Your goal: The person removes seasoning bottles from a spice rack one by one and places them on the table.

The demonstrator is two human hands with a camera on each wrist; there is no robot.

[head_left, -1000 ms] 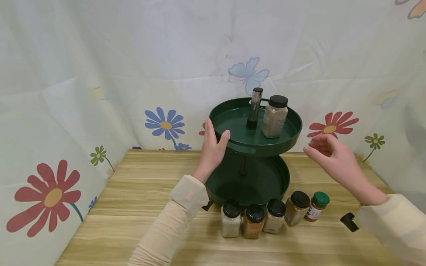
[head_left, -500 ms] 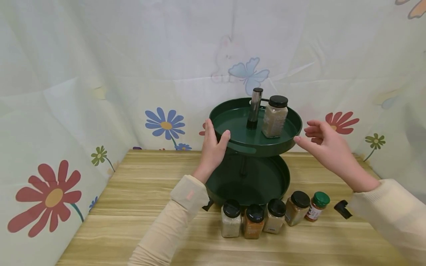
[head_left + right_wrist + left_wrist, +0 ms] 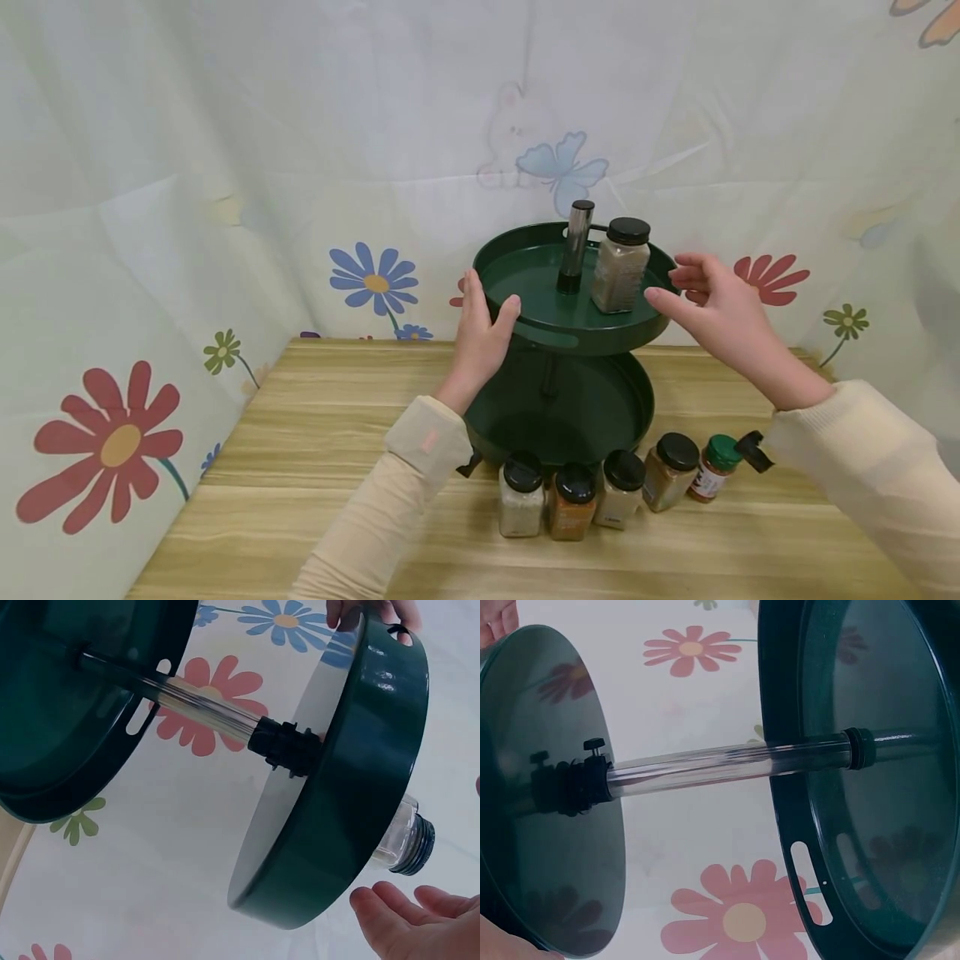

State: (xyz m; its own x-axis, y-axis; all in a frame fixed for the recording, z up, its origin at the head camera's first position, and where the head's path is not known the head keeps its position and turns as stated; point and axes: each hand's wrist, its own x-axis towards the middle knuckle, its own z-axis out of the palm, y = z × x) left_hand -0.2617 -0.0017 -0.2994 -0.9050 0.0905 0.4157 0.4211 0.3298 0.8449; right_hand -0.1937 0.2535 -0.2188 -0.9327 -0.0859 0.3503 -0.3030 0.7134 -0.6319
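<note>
A dark green two-tier round tray stand has its upper tray [image 3: 540, 321] on a metal post [image 3: 576, 242] above the lower tray [image 3: 637, 408]. My left hand [image 3: 480, 342] rests on the upper tray's left side, fingers extended and thumb at the front. A square clear jar [image 3: 621, 271] with a black lid and beige contents stands upright on the upper tray, right of the post. At that tray's right rim is my right hand [image 3: 723, 312], fingers loosely bent and nothing held. The right wrist view shows its fingertips [image 3: 367, 904] just off the tray's side, near the jar's lid.
Before the stand are several black-lidded spice jars [image 3: 521, 500] and a small green-lidded jar [image 3: 712, 471] on the wooden table [image 3: 345, 400]. A black clip-like piece [image 3: 754, 452] shows by the right sleeve. Behind the table hangs a flower-print curtain [image 3: 420, 125].
My right hand has moved left and slightly up, from beside the stand to the upper tray's right rim. The left hand, the stand and the jars stay where they were.
</note>
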